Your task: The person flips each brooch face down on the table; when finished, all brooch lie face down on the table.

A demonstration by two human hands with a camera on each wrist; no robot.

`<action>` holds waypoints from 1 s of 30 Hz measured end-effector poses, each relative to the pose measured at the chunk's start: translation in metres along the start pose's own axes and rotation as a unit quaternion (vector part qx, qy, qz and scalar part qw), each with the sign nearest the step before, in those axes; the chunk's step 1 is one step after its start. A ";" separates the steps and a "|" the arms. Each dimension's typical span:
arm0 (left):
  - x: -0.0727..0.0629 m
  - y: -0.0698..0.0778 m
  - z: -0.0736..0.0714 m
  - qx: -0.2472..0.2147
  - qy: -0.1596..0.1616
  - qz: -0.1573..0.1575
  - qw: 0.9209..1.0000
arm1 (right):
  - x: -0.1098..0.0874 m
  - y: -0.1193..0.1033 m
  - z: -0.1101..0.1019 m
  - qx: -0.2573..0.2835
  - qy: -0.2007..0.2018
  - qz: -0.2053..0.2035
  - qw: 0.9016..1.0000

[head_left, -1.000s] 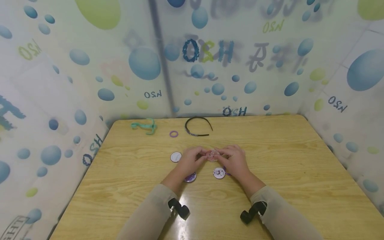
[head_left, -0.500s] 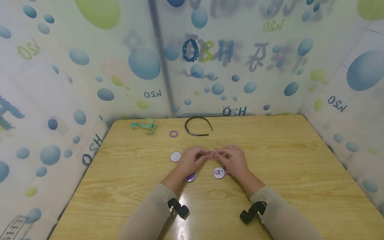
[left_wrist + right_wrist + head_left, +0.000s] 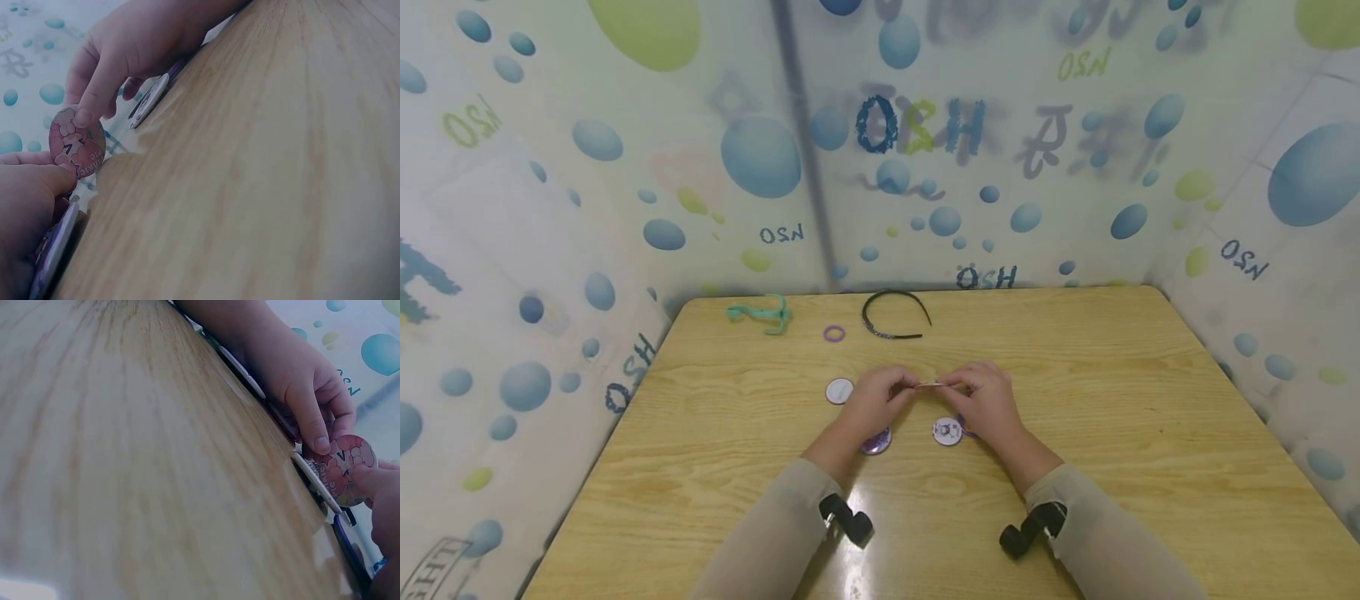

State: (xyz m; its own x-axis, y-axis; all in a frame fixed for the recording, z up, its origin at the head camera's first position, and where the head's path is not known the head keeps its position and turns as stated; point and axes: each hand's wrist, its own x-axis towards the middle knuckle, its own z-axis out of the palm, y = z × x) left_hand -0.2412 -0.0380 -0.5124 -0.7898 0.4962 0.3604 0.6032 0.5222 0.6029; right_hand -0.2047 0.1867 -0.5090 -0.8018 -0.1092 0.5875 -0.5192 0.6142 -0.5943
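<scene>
Between my two hands, above the table, is a round pink-red badge point(image 3: 77, 142) printed with a cartoon figure. My left hand point(image 3: 874, 402) pinches one edge of it with thumb and fingers, and my right hand point(image 3: 988, 404) pinches the opposite edge. The head view shows it almost edge-on; its printed side faces both wrist cameras. A white round badge point(image 3: 839, 391) lies left of my left hand, and a purple badge point(image 3: 877, 443) is partly covered by that wrist. Beside my right hand lies a white badge with a purple drawing point(image 3: 947, 432), next to a partly hidden purple item point(image 3: 966, 427).
Along the back of the wooden table point(image 3: 1112, 467) lie a mint-green three-armed item point(image 3: 763, 314), a purple ring point(image 3: 834, 333) and a black headband point(image 3: 871, 323). Printed curtain-like walls point(image 3: 1045, 242) enclose the table at the back and sides.
The pink-red badge has tilted between my fingers, from showing its face to the head camera to nearly edge-on. Both hands have stayed in place.
</scene>
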 end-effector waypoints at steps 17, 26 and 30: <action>-0.001 0.003 -0.003 0.007 -0.025 -0.034 0.999 | 0.000 0.001 0.000 -0.011 -0.040 0.034 0.999; -0.001 0.000 -0.003 0.023 -0.049 -0.057 0.997 | -0.001 -0.004 -0.004 -0.034 -0.108 0.094 0.989; -0.001 0.000 -0.003 0.025 -0.052 -0.048 0.997 | -0.001 -0.004 -0.004 -0.041 -0.127 0.123 0.983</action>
State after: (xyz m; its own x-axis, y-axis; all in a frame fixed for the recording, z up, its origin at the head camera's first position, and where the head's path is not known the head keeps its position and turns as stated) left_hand -0.2408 -0.0410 -0.5105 -0.8296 0.5104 0.2264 0.5328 0.6024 0.5943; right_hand -0.2003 0.1878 -0.5052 -0.9537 -0.1337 0.2693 -0.2823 0.7065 -0.6489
